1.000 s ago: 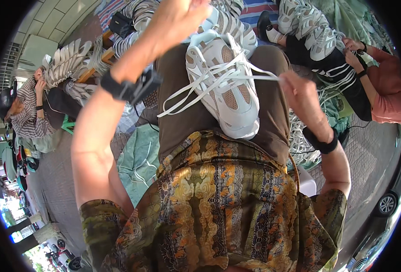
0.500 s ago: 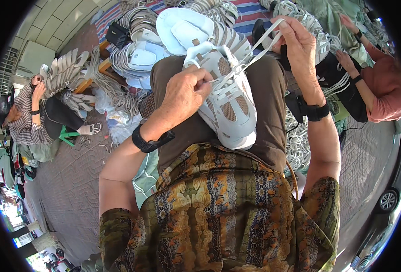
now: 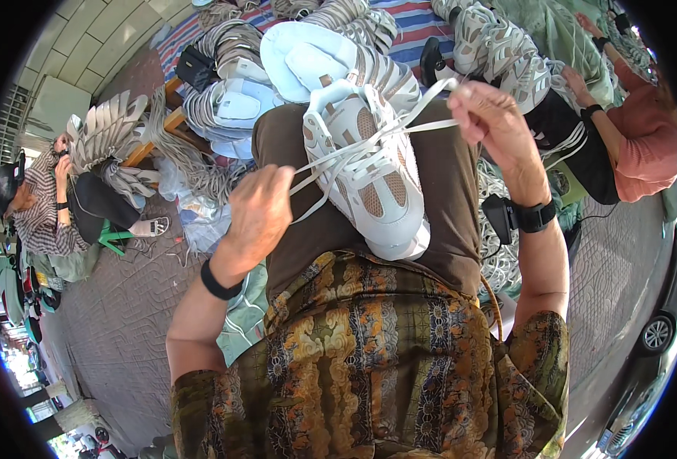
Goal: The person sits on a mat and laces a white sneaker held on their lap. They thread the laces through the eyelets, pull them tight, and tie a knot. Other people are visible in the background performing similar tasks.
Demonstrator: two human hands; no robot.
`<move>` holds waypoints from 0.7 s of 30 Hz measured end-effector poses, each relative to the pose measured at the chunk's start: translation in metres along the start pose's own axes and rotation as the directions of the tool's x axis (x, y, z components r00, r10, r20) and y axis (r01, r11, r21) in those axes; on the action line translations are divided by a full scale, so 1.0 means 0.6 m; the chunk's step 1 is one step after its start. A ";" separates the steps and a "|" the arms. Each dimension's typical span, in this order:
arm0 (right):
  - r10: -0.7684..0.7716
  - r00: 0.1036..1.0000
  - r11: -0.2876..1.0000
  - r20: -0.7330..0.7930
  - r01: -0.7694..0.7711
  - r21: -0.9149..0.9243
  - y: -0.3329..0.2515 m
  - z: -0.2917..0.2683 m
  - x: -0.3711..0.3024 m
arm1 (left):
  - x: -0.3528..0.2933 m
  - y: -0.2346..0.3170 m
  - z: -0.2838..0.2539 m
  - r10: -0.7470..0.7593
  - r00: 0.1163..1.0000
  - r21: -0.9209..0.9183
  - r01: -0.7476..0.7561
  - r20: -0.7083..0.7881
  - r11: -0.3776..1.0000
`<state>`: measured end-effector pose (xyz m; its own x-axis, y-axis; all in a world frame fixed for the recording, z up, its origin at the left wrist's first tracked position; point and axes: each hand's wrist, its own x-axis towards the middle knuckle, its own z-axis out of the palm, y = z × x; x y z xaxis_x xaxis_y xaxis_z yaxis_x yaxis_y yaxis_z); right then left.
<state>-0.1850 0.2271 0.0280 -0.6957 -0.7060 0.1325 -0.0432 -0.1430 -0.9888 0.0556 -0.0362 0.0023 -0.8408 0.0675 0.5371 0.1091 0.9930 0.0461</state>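
Pinching white shoelaces (image 3: 432,125) between their fingers, left hand (image 3: 260,213) and right hand (image 3: 497,126) flank a white-and-brown sneaker (image 3: 377,200) on brown-trousered thighs (image 3: 455,206).

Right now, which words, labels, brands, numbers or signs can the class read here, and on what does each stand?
No text can be read clearly.
Shoe: any small markings are too small to read.
Dark car, lower right: its front plate is too small and blurred.
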 end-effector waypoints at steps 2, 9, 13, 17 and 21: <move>0.018 0.993 0.995 0.120 -0.030 0.097 0.017 0.027 -0.001 | -0.044 -0.024 -0.016 -0.057 0.998 0.038 0.058 -0.015 0.998; 0.157 0.966 0.940 0.204 -0.210 0.269 0.050 0.090 0.027 | -0.229 -0.140 -0.085 -0.383 0.919 0.240 0.393 -0.088 0.888; 0.212 0.963 0.977 0.168 -0.215 0.001 0.041 0.118 0.010 | -0.277 -0.169 -0.109 -0.430 0.891 0.281 0.454 -0.144 0.846; 0.085 0.985 0.989 0.151 -0.065 -0.131 0.058 0.120 0.009 | -0.306 -0.206 -0.105 -0.492 0.861 0.298 0.506 -0.127 0.810; 0.046 0.986 0.996 0.158 -0.033 -0.084 0.085 0.126 0.004 | -0.368 -0.263 -0.105 -0.630 0.771 0.378 0.614 -0.097 0.693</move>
<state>-0.1345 0.1658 -0.0168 -0.5746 -0.8128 0.0959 -0.0804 -0.0606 -0.9949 0.2574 -0.2140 -0.0708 -0.6652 -0.5830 0.4666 -0.6411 0.7662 0.0433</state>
